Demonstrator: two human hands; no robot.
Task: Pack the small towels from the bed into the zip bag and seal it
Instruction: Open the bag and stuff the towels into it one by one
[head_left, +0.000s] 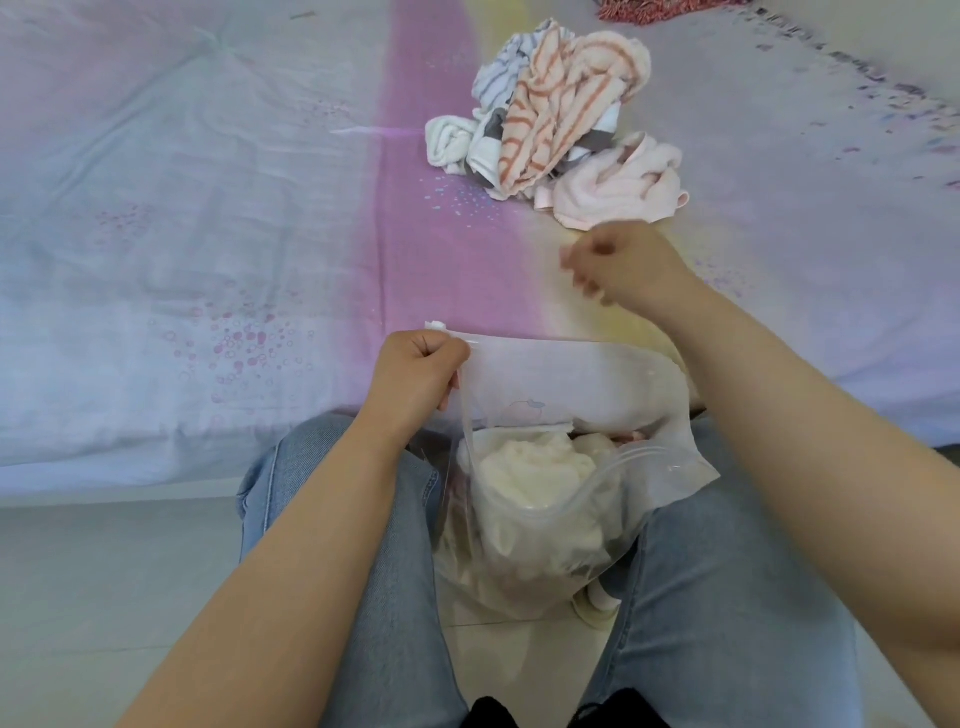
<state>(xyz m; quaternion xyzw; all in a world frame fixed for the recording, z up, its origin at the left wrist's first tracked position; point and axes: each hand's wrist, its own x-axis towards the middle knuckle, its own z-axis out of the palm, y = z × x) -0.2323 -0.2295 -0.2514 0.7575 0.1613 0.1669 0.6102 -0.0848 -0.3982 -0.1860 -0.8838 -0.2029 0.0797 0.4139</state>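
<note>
Between the knees, near edge of the bed: clear plastic zip bag (524, 525), mouth open and facing up, hanging over the pale floor (104, 571).
Bag contents: cream-white fluffy towel (530, 473) near the top, more pale cloth beneath it, blurred through the plastic.
Left hand (415, 374): grip clamped on the far-left corner of the bag's zip rim, fingers curled round it, holding that side up.
Right hand (618, 265): raised over the bed beyond the bag, apart from it; fingers loosely curled, blurred, nothing seen in its grip.
Far right of centre on the bed: heap of small towels (556, 119) with an orange-striped pink towel (561, 104) on top, a plain pink one (618, 187) nearest the right hand, and a white rolled one (449, 143) at the left.
Bed: pastel sheet (208, 208) with a pink band.
Legs: blue jeans (363, 519).
</note>
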